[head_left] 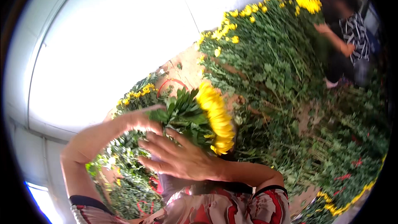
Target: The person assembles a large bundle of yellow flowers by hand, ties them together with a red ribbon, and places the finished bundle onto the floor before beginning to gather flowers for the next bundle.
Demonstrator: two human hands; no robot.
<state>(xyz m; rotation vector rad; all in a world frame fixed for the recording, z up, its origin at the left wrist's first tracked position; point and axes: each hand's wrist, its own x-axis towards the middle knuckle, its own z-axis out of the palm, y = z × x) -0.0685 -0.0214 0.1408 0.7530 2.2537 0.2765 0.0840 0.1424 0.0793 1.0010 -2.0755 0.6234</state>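
Observation:
A bunch of yellow chrysanthemums [216, 118] lies sideways in front of my body, its blooms lined up toward the right and its green leaves [187, 112] toward my hands. My left hand [143, 121] is closed about the stem side of the bunch, partly blurred, with the leaves coming out beside its fingers. Just below, my right hand [180, 157] reaches across to the left, open, its fingers stretched and apart against the lower side of the bunch. The stems themselves are mostly hidden behind my hands.
A large pile of cut chrysanthemums [265, 54] covers the ground ahead and right. Another person [354, 37] sits at the far right by a yellow bunch [308, 3]. More flowers [141, 93] lie at left, near a red band [172, 82]. A bright white wall [120, 45] rises behind.

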